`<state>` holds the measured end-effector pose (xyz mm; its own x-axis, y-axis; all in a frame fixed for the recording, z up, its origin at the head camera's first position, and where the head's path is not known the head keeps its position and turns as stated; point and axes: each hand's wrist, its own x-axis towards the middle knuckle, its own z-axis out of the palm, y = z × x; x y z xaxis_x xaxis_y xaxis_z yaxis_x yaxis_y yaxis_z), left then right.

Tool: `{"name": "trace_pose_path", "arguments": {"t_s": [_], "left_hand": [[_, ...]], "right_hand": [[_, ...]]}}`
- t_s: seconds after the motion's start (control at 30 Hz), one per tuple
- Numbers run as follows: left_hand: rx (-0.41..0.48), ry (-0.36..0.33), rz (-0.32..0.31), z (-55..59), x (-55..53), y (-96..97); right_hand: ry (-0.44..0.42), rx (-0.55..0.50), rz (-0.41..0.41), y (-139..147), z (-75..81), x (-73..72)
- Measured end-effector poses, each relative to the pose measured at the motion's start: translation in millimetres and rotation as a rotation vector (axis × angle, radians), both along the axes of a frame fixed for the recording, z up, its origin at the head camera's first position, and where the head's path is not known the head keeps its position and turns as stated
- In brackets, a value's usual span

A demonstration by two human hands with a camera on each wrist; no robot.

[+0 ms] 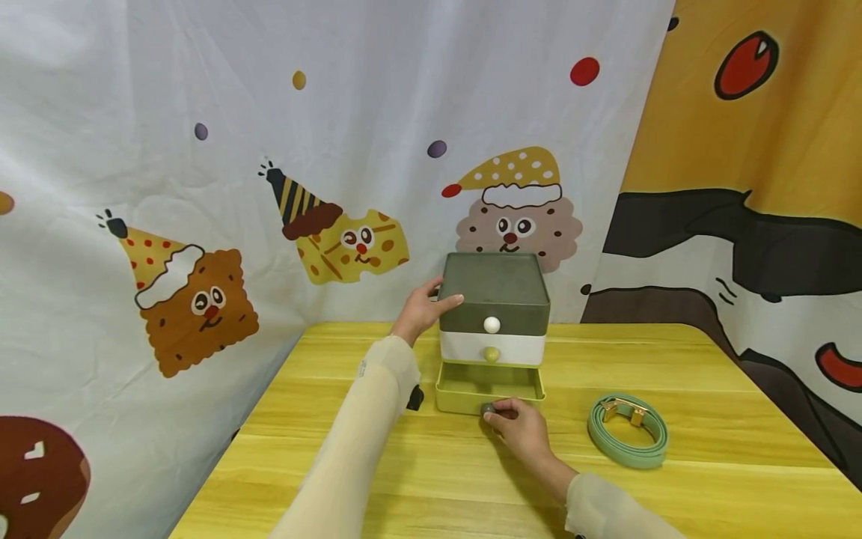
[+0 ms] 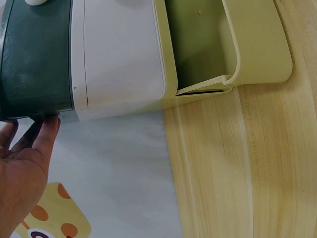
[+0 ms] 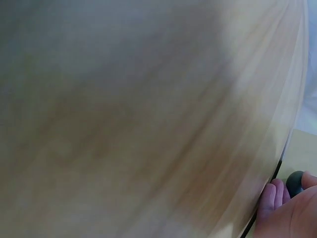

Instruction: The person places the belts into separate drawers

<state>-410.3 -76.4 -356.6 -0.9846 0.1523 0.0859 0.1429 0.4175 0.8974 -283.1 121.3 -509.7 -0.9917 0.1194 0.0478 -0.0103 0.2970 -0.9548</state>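
A small three-tier drawer box (image 1: 494, 278) stands at the back of the table, dark green on top, white in the middle and yellow-green below. Its bottom drawer (image 1: 458, 403) is pulled out, and the inside shows bare. My right hand (image 1: 528, 434) pinches the dark round knob (image 1: 487, 409) on that drawer's front between thumb and fingers. Against the left side of the dark green top tier lies my left hand (image 1: 420, 308), thumb over the upper edge. In the left wrist view its fingertips (image 2: 48, 130) touch that tier's side. White and yellow-green knobs mark the upper two drawers.
A coiled green belt (image 1: 628, 433) with a gold buckle lies on the wooden table (image 1: 471, 479), right of the drawer box. A small black object (image 1: 415, 398) sits left of the box, partly behind the left sleeve. A printed cloth (image 1: 377, 90) hangs behind the table.
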Motion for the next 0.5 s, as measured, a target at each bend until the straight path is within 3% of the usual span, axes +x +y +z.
{"name": "trace_pose_path", "arguments": {"t_s": [0.5], "left_hand": [[0.016,-0.004,-0.003,-1.0,-0.4,0.1]], "right_hand": [[-0.027,-0.016,0.014,-0.2,1.1,8.0]]}}
